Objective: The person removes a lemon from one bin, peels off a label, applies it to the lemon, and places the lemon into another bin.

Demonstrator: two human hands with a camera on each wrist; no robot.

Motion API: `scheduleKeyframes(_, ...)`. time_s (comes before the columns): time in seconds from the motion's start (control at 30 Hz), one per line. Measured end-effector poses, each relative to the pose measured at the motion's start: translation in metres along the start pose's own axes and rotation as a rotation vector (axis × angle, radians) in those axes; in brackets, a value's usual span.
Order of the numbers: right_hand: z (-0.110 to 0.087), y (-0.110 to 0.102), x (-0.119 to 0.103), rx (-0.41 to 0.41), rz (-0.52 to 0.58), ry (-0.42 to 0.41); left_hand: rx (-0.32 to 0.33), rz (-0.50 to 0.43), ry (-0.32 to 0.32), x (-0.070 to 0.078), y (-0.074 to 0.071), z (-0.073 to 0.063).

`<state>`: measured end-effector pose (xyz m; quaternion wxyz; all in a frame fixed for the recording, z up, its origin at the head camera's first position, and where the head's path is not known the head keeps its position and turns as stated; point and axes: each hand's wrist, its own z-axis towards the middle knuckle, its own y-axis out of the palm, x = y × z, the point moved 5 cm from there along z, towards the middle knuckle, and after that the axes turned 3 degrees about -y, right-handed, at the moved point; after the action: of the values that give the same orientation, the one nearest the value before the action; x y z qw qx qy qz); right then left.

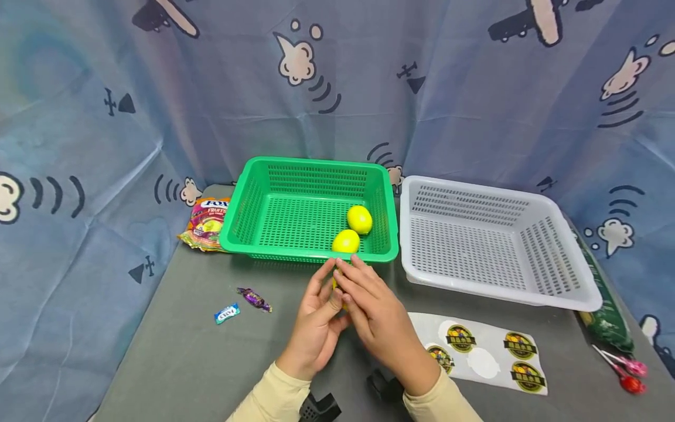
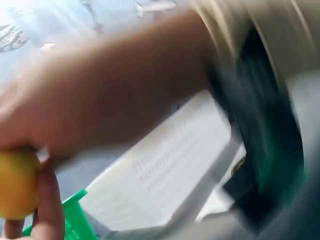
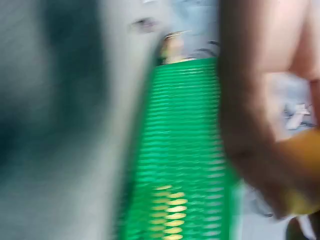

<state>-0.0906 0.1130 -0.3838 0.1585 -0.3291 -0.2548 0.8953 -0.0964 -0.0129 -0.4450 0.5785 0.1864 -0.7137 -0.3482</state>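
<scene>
Both hands meet just in front of the green basket (image 1: 316, 255), around a yellow-orange lemon (image 2: 17, 182). In the head view the lemon is mostly hidden behind fingers, with only slivers of yellow showing. My left hand (image 1: 315, 328) holds it from the left, thumb toward the fruit. From the right, my right hand (image 1: 377, 316) grips it too, its fingers lying over the near side. Two more yellow lemons, one farther back (image 1: 360, 220) and one nearer (image 1: 345, 241), lie inside the green basket at its right front. Both wrist views are blurred.
To the right stands a white basket (image 1: 501, 293). A sticker sheet (image 1: 490, 337) with round black-and-gold labels lies before it. Purple (image 1: 255, 299) and blue (image 1: 227, 313) wrapped candies lie left, near a candy bag (image 1: 207, 225). Lollipops (image 1: 631, 384) and a green wrapped item (image 1: 606, 322) are far right.
</scene>
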Motion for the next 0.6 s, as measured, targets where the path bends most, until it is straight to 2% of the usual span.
scheduleKeyframes(0.07, -0.002, 0.008, 0.003, -0.074, -0.075, -0.008, -0.007, -0.024, -0.018, -0.002, 0.001, -0.001)
scheduleKeyframes(0.13, -0.004, 0.011, 0.007, -0.116, -0.099, 0.025, -0.008, -0.03, -0.025, -0.003, 0.001, -0.002)
scheduleKeyframes(0.23, -0.007, 0.012, 0.012, -0.177, -0.099, 0.121, -0.022, -0.021, -0.021, -0.002, 0.0, -0.003)
scheduleKeyframes(0.37, -0.014, 0.009, 0.021, -0.274, -0.084, 0.292, -0.075, 0.052, 0.003, 0.003, 0.0, -0.003)
scheduleKeyframes(0.43, -0.019, 0.005, 0.023, -0.312, -0.089, 0.336, -0.109, 0.104, 0.008, 0.005, 0.002, -0.003)
scheduleKeyframes(0.5, -0.022, -0.006, 0.024, -0.294, -0.101, 0.33, -0.119, 0.153, 0.016, 0.006, 0.003, -0.003)
scheduleKeyframes(0.53, -0.023, -0.014, 0.025, -0.257, -0.117, 0.315, -0.113, 0.175, 0.023, 0.006, 0.003, -0.002)
scheduleKeyframes(0.6, -0.026, -0.039, 0.029, -0.131, -0.198, 0.278, -0.093, 0.236, 0.036, 0.007, 0.004, 0.001)
